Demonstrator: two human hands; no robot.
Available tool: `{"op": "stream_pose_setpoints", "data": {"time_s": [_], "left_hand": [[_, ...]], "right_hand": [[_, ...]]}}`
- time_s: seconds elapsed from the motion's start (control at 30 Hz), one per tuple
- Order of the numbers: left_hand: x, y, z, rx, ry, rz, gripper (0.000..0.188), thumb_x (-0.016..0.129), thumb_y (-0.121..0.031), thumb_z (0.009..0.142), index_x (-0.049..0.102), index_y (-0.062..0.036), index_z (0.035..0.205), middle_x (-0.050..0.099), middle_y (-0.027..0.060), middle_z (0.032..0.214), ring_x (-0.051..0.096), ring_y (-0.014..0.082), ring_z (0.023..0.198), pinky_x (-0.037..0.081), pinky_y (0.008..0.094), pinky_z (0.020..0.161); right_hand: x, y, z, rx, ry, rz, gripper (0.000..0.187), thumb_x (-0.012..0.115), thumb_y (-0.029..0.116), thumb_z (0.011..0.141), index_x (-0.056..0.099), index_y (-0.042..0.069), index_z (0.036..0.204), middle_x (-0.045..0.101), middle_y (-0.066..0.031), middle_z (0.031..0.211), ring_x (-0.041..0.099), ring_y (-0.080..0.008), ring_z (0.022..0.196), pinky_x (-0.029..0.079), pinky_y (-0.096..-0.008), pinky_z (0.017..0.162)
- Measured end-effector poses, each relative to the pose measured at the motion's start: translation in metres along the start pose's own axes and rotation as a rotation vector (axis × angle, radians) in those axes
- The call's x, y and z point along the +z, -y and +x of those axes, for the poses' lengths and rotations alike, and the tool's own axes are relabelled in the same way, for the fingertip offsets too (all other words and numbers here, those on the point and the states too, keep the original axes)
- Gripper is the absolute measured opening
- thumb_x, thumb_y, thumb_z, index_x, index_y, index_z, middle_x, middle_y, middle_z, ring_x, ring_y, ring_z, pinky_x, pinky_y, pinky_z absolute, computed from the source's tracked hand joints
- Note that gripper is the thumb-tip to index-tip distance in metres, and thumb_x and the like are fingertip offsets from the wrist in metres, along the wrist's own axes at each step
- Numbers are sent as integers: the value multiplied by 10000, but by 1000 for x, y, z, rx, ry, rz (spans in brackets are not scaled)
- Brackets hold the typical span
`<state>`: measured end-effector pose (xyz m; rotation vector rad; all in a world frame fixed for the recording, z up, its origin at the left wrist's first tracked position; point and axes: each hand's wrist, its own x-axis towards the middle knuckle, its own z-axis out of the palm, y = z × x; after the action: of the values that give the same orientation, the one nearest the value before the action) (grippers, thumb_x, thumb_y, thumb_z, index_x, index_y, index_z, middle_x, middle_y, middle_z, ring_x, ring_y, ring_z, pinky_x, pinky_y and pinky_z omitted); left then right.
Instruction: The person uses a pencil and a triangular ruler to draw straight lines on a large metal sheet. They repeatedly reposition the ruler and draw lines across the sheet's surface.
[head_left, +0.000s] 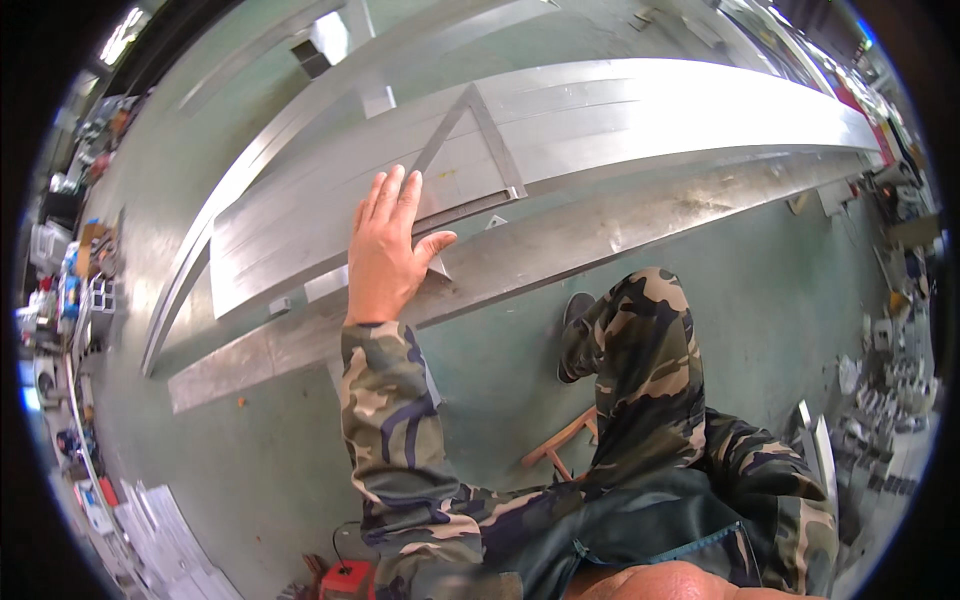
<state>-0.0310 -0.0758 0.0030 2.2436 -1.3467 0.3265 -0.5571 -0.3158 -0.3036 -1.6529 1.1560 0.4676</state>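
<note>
My left hand (385,248) reaches out over a long silvery metal panel (320,205). Its fingers are stretched out and the thumb stands apart, with nothing gripped. On the panel lies a triangular metal frame (494,140), like a large set square; my fingers overlap its left corner, though whether they press on it I cannot tell. Beneath and nearer to me runs a long metal beam (560,238), partly covered by my hand. A small metal block (280,305) is at the beam's left part. The right sleeve (790,480) shows at the lower right, but my right hand does not.
A curved-looking metal rail (225,190) passes behind the panel. My shoe (575,335) stands on the green floor (500,350), near an orange-brown frame (560,440). Metal parts (890,440) crowd the right side; flat strips (170,540) and a red box (347,580) lie lower left.
</note>
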Motion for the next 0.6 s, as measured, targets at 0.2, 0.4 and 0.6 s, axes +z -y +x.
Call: {"op": "stream_pose_setpoints", "data": {"time_s": [0.2,0.4,0.6], "left_hand": [[13,38,-16,-147,51,47,792,858,-454,918,620,-60,1563,531,212,1676,472,451,1551,409,515,1273],[48,-3,52,-172,30,-96,704,883,-309,909,658,-133,1552,546,175,1680,474,448,1555,401,505,1293],[27,10,-4,-242,77,-41,569,890,-195,865,777,-171,1422,635,177,1591,576,355,1482,457,433,1239]], "right_hand": [[23,-34,38,-57,191,131,367,639,294,1090,756,48,1337,821,-106,1116,804,-314,931,653,-404,812],[-34,-178,84,-15,192,638,375,630,295,1092,754,42,1339,821,-104,1097,810,-305,901,661,-396,784],[7,-121,6,116,285,246,228,617,201,1052,731,21,1132,851,-145,1078,831,-282,826,595,-400,668]]}}
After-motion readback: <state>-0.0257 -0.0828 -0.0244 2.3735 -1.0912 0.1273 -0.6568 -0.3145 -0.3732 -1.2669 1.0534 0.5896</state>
